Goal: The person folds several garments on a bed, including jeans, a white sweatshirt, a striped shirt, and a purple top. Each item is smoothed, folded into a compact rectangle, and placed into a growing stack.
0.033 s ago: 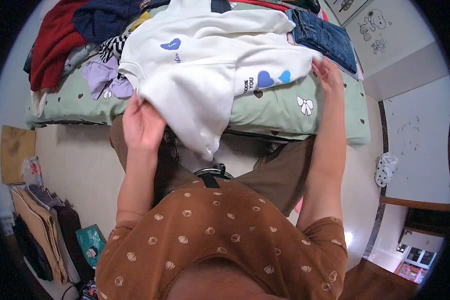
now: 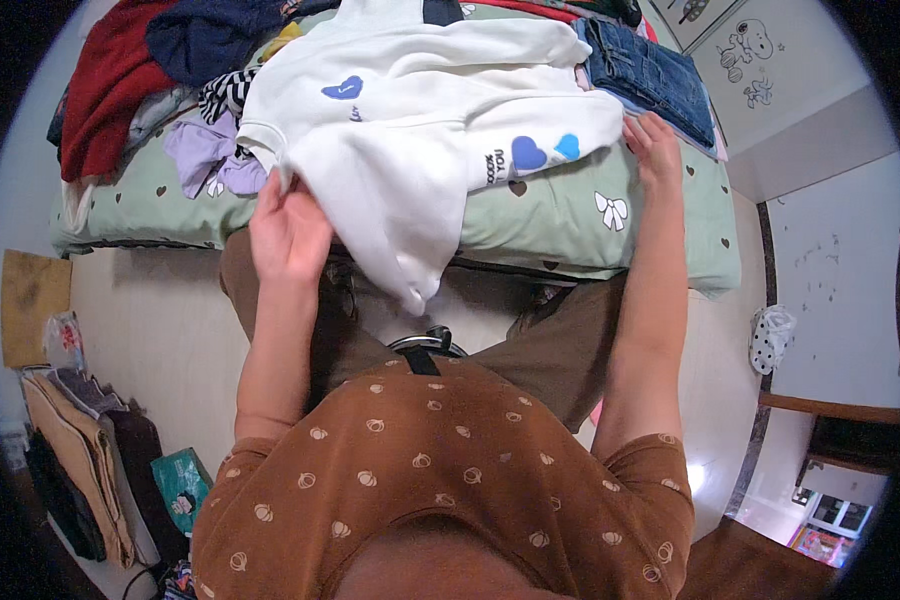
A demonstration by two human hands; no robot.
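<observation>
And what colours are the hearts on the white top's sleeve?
The left heart is purplish blue, the right heart bright blue; the head view shows both best.

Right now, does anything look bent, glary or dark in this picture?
In the head view, the dark strip at right bows and black surrounds the round image; also in the head view, glare whitens the floor at lower right, and soft shadows mark the sweatshirt's folds.

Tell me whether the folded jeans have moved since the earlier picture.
No: the folded jeans lie where they did, judged against the white bow on the green bedsheet.
</observation>
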